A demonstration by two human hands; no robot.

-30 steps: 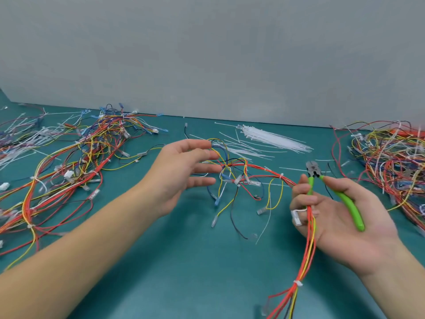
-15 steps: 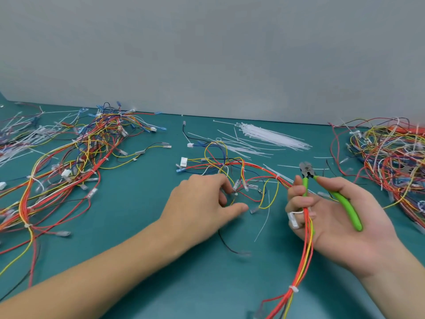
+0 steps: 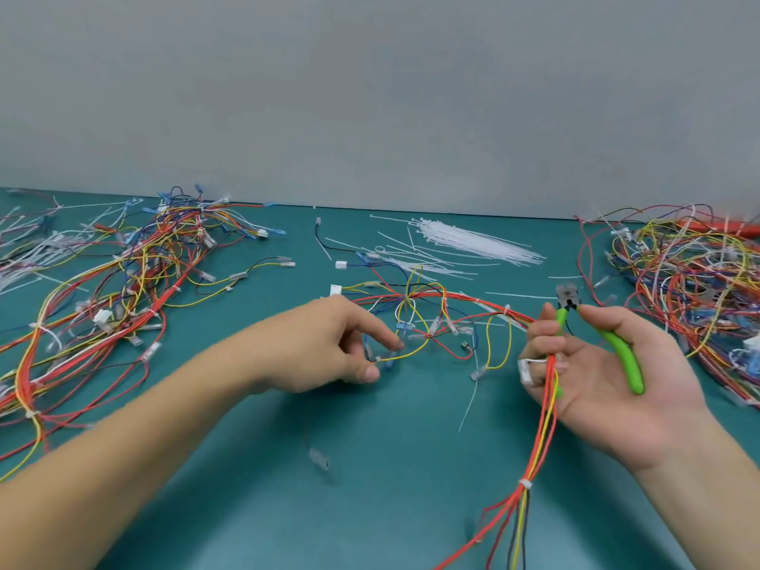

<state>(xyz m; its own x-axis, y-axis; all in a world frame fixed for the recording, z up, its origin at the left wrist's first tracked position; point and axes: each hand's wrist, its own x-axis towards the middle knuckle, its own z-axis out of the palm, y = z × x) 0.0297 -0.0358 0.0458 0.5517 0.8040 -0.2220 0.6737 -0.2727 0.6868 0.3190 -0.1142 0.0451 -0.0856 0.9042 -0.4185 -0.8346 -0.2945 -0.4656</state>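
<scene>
Head view: left hand (image 3: pixel 325 343) thumb and forefinger pinch yellow wire (image 3: pixel 407 355) just above table (image 3: pixel 390 508), likely drawing stray branch toward bundle. Right hand (image 3: pixel 608 384) fingers curl round wire harness (image 3: pixel 545 413) and green cutters (image 3: pixel 621 355), tool parked ready for trimming. Left palm down, forearm low; right palm up, raised.

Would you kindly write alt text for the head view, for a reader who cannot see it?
The right hand holds green-handled cutters and a red wire harness, while the left hand pinches a yellow wire above the teal table. White cable ties lie behind them.
</scene>
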